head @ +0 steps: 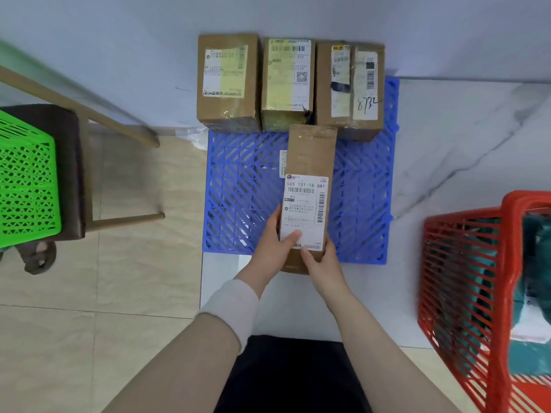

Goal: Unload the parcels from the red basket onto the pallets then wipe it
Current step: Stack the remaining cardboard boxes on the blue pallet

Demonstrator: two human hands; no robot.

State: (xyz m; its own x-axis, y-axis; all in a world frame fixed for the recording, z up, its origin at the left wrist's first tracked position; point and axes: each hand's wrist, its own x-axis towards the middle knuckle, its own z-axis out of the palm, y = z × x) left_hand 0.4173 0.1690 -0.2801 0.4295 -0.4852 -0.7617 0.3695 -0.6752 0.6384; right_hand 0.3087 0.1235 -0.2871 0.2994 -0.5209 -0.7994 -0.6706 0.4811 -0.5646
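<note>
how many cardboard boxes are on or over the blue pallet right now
4. Three stand in a row along the pallet's far edge by the wall: left box, middle box, right box. The fourth, a long box, is held in both hands over the middle.

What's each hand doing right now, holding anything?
Left hand: closed on the long box, gripping its near left edge.
Right hand: closed on the same box, at its near right corner.

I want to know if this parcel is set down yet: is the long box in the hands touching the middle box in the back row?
Cannot tell. In the head view the long box overlaps the middle box at its far end, so no gap or contact shows plainly.
</note>
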